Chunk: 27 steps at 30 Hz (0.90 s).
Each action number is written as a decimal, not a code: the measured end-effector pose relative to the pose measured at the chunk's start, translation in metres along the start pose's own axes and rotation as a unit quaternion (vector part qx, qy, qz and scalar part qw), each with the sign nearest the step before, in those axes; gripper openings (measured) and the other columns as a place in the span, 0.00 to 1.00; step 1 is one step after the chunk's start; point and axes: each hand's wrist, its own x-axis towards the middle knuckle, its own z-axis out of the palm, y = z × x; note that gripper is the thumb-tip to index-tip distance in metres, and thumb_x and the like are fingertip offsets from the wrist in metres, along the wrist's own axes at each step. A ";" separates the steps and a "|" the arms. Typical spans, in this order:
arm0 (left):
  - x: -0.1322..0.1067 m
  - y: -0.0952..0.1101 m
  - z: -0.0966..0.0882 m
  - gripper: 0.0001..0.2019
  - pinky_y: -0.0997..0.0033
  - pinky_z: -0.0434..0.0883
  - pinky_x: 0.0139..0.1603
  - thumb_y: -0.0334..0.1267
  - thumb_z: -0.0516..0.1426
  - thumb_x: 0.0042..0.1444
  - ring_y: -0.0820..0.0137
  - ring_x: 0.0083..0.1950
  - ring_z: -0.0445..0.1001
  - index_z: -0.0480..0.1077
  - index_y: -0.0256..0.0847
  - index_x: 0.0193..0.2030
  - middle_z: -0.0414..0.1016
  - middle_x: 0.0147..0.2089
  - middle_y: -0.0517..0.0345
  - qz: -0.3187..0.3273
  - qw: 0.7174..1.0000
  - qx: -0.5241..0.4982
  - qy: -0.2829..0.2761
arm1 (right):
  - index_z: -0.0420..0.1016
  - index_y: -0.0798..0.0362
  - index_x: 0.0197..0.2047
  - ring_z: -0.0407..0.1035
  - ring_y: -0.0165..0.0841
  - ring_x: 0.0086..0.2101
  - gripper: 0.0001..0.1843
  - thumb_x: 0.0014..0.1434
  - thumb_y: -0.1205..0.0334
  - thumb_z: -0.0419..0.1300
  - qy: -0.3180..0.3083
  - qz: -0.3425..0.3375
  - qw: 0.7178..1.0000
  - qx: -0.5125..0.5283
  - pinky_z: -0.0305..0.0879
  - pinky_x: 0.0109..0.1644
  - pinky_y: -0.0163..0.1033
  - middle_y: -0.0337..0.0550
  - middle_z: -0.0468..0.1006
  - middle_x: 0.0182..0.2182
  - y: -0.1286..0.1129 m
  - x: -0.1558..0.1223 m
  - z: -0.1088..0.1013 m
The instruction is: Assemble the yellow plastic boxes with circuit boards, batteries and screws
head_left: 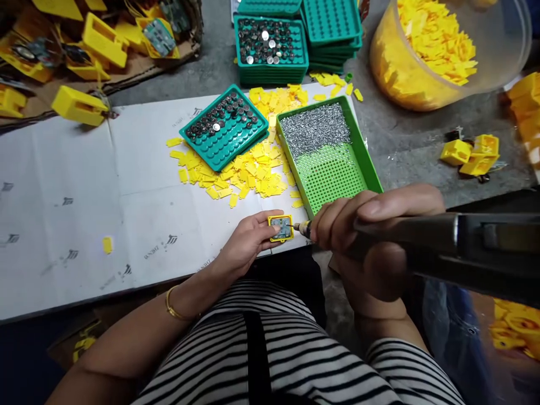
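Observation:
My left hand (248,239) grips a small yellow plastic case (291,218) at the table's front edge, thumb across its grey inner part. My right hand (358,225) is wrapped round a dark electric screwdriver (422,239). The thin bit points left into the case; whether it touches a screw is too small to tell. Just beyond my hands lies a green perforated tray (333,174) with many small silver screws (316,129) heaped at its far end. Loose yellow flat pieces (248,174) are scattered left of that tray.
A teal tray (223,149) of small round metal parts rests on the yellow pieces. More teal trays (272,73) are stacked behind. A clear tub (422,90) of yellow pieces stands back right. Yellow cases with wires (105,45) fill a cardboard box at back left.

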 end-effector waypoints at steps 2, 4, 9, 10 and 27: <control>0.000 0.001 0.000 0.19 0.61 0.72 0.50 0.33 0.63 0.49 0.64 0.44 0.78 0.71 0.34 0.49 0.78 0.46 0.46 0.002 1.000 0.000 -0.003 | 0.69 0.42 0.42 0.63 0.29 0.17 0.12 0.57 0.51 0.64 -0.014 -0.060 0.998 0.018 0.66 0.22 0.37 0.29 0.64 0.18 0.007 0.003 0.003; 0.000 0.001 0.001 0.19 0.60 0.72 0.51 0.33 0.63 0.49 0.65 0.44 0.78 0.71 0.34 0.49 0.78 0.45 0.47 0.003 1.000 -0.002 -0.006 | 0.69 0.41 0.42 0.64 0.29 0.17 0.11 0.58 0.51 0.63 -0.017 -0.076 0.997 0.012 0.66 0.22 0.36 0.28 0.64 0.18 0.013 0.006 0.005; 0.000 0.002 0.002 0.19 0.58 0.71 0.52 0.32 0.62 0.50 0.64 0.43 0.78 0.70 0.33 0.50 0.79 0.43 0.47 0.002 1.000 0.000 0.002 | 0.67 0.39 0.41 0.64 0.31 0.18 0.10 0.58 0.48 0.61 0.007 -0.071 0.997 -0.021 0.67 0.23 0.40 0.30 0.65 0.19 0.021 0.009 0.008; 0.000 0.002 0.002 0.19 0.58 0.71 0.52 0.32 0.62 0.50 0.64 0.43 0.78 0.70 0.33 0.50 0.79 0.43 0.47 0.003 1.000 0.000 0.002 | 0.67 0.39 0.40 0.64 0.32 0.18 0.11 0.58 0.47 0.61 0.012 -0.071 0.997 -0.031 0.67 0.22 0.40 0.30 0.65 0.19 0.022 0.010 0.009; -0.001 0.004 0.000 0.21 0.63 0.72 0.50 0.31 0.61 0.51 0.66 0.42 0.78 0.70 0.31 0.53 0.79 0.44 0.46 0.008 1.000 0.001 -0.010 | 0.64 0.42 0.35 0.61 0.28 0.14 0.15 0.55 0.43 0.62 0.027 -0.053 0.997 -0.050 0.65 0.18 0.37 0.27 0.62 0.16 0.015 0.015 0.008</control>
